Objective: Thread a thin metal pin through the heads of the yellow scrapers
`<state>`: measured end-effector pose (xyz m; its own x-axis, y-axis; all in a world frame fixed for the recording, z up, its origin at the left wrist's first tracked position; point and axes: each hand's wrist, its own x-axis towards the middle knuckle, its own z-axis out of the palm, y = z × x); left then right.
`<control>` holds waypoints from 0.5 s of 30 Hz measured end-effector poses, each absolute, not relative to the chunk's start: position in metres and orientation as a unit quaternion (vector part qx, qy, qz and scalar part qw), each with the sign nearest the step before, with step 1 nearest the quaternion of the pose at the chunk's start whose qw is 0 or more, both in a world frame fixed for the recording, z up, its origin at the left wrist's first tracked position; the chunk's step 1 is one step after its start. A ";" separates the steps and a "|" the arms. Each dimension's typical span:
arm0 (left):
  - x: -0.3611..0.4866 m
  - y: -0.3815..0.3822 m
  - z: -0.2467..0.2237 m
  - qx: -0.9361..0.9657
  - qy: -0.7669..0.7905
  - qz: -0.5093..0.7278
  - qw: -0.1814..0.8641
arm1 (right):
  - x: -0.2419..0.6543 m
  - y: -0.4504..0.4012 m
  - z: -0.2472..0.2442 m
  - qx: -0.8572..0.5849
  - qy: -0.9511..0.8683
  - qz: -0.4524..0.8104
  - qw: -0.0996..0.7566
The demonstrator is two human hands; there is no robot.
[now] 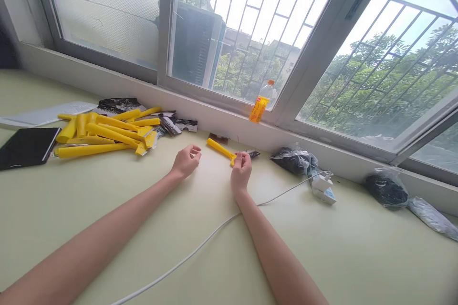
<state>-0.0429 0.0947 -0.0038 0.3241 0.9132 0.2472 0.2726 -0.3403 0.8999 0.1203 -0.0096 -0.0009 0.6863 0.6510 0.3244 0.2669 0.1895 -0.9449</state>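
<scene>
A yellow-handled scraper [220, 148] slants down to the right, its head end partly hidden at the fingertips of my right hand [241, 174]. The fingers of that hand are pinched together around the head end. To the left of the scraper, my left hand [186, 162] hovers over the pale table with its fingers curled toward the thumb; anything between them is too small to tell. Farther left lies a pile of yellow scrapers [107, 134] with metal-edged heads, beside black packaging cards [119, 105].
A black tablet [26, 147] lies far left. A white cable [211, 236] passes under my right forearm to a charger [322, 182]. Bagged black items [295, 161] [386, 189] line the window wall. A yellow-labelled bottle [260, 105] stands on the sill.
</scene>
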 end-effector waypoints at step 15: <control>-0.040 0.097 -0.011 0.737 0.417 0.394 0.357 | 0.165 -0.016 -0.009 -0.864 -0.468 -0.019 0.187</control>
